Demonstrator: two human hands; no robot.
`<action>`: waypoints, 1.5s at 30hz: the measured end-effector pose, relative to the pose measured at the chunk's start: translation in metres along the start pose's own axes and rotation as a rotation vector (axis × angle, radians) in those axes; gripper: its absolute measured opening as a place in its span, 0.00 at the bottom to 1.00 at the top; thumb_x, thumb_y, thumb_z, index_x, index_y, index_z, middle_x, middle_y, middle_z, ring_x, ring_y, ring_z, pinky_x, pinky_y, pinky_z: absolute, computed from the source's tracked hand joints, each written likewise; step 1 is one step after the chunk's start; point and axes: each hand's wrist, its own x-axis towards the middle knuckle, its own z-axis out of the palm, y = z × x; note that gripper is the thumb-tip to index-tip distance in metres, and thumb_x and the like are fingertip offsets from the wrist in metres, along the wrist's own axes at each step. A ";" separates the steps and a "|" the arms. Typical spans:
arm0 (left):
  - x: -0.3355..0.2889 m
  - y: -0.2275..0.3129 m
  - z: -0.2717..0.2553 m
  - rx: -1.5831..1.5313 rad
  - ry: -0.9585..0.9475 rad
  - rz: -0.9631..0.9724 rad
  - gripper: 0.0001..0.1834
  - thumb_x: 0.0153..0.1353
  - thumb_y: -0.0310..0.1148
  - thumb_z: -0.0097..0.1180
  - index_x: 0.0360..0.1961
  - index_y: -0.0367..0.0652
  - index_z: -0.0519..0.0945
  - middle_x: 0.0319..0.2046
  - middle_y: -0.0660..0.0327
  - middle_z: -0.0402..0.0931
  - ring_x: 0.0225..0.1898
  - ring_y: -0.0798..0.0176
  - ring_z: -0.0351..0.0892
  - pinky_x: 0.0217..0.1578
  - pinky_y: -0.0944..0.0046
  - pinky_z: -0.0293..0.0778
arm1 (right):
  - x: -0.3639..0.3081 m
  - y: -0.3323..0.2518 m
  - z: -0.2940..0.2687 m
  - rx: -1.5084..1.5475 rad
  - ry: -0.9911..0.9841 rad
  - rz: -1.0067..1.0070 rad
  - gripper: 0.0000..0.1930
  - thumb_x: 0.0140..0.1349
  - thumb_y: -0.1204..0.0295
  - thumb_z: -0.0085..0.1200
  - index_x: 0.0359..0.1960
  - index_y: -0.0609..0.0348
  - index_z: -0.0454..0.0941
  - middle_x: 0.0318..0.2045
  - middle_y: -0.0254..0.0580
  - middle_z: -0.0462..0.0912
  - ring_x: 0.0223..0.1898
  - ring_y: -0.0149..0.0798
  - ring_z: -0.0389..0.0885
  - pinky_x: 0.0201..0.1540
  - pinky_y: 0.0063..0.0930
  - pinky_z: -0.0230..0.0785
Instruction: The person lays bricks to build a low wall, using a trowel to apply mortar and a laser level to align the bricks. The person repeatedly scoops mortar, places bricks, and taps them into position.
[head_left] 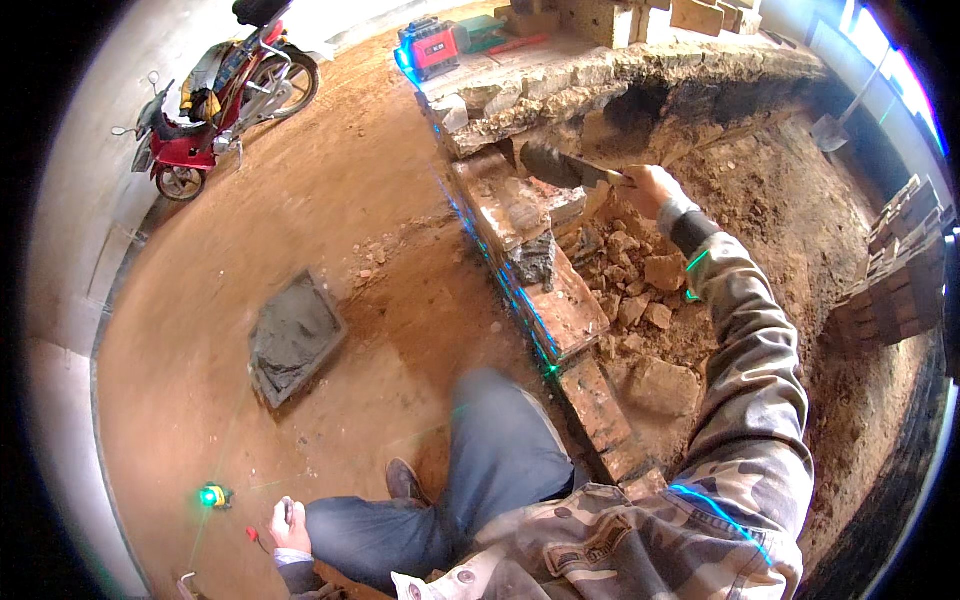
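My right hand is closed round the handle of a trowel, its dark blade pointing left over the far part of a low brick wall. Just nearer than the blade, a lump of grey mortar sits on the bricks. Blue and green laser lines run along the wall's left side. My left hand is down by my left knee with its fingers curled; what they hold, if anything, is too small to make out. On the ground to the left lies a board of wet grey mortar.
Broken rubble fills the pit right of the wall. A red laser level stands on the far ledge; a green-lit one sits at lower left. Stacked bricks and a shovel are right, a red motorcycle far left.
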 end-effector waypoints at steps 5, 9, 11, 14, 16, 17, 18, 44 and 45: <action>-0.011 -0.004 0.013 -0.209 0.116 0.009 0.19 0.67 0.29 0.60 0.54 0.27 0.76 0.40 0.64 0.78 0.41 0.71 0.75 0.47 0.69 0.74 | -0.010 -0.020 0.014 -0.139 -0.035 0.110 0.14 0.59 0.59 0.59 0.38 0.56 0.84 0.33 0.56 0.86 0.37 0.59 0.86 0.38 0.49 0.77; -0.001 0.013 0.015 -0.072 0.074 0.009 0.23 0.66 0.31 0.61 0.56 0.26 0.74 0.45 0.59 0.79 0.44 0.70 0.76 0.49 0.68 0.74 | -0.011 -0.017 -0.003 -0.035 -0.103 0.130 0.17 0.61 0.59 0.60 0.37 0.63 0.84 0.31 0.58 0.85 0.35 0.59 0.86 0.36 0.48 0.77; -0.002 0.026 0.016 0.060 0.020 -0.021 0.24 0.66 0.32 0.62 0.57 0.25 0.74 0.47 0.57 0.79 0.45 0.69 0.77 0.49 0.66 0.75 | -0.006 -0.014 -0.004 0.040 -0.162 0.113 0.18 0.63 0.58 0.59 0.35 0.65 0.85 0.29 0.59 0.85 0.33 0.56 0.87 0.35 0.45 0.77; 0.010 0.011 0.023 -0.096 0.055 0.005 0.26 0.64 0.34 0.63 0.57 0.26 0.74 0.47 0.54 0.80 0.45 0.67 0.78 0.49 0.64 0.76 | 0.009 -0.013 0.006 0.112 -0.195 0.164 0.19 0.63 0.55 0.58 0.33 0.61 0.85 0.25 0.58 0.83 0.27 0.55 0.85 0.30 0.46 0.74; 0.028 0.008 0.045 -0.128 0.032 0.059 0.27 0.64 0.35 0.63 0.57 0.26 0.74 0.46 0.53 0.81 0.44 0.66 0.79 0.48 0.63 0.76 | 0.020 0.026 0.013 -0.054 -0.290 0.063 0.22 0.61 0.52 0.60 0.32 0.62 0.85 0.22 0.58 0.81 0.24 0.53 0.82 0.30 0.44 0.74; 0.037 0.011 0.056 -0.145 0.020 0.089 0.27 0.63 0.36 0.63 0.57 0.26 0.74 0.45 0.53 0.81 0.44 0.65 0.80 0.48 0.63 0.77 | 0.022 0.044 0.012 -0.192 -0.325 -0.039 0.22 0.61 0.51 0.60 0.31 0.62 0.86 0.22 0.58 0.81 0.24 0.53 0.82 0.30 0.43 0.74; 0.029 0.010 0.048 -0.090 0.029 0.077 0.27 0.63 0.36 0.63 0.57 0.26 0.74 0.45 0.52 0.82 0.44 0.64 0.80 0.48 0.63 0.77 | 0.021 0.026 0.017 -0.211 -0.343 -0.058 0.22 0.61 0.52 0.59 0.31 0.62 0.86 0.22 0.58 0.81 0.24 0.53 0.83 0.30 0.43 0.75; 0.024 0.012 0.036 0.039 0.018 0.055 0.24 0.62 0.38 0.65 0.52 0.28 0.77 0.43 0.54 0.80 0.42 0.65 0.77 0.45 0.64 0.75 | -0.047 -0.004 0.006 0.234 0.056 0.090 0.18 0.66 0.54 0.55 0.35 0.59 0.82 0.31 0.59 0.84 0.36 0.61 0.84 0.37 0.49 0.75; 0.036 0.010 0.046 0.032 0.006 0.101 0.24 0.62 0.37 0.65 0.51 0.28 0.77 0.42 0.55 0.80 0.41 0.66 0.77 0.45 0.64 0.75 | -0.060 0.045 0.029 0.367 0.127 0.136 0.21 0.67 0.51 0.54 0.35 0.60 0.80 0.30 0.61 0.83 0.36 0.62 0.84 0.37 0.49 0.74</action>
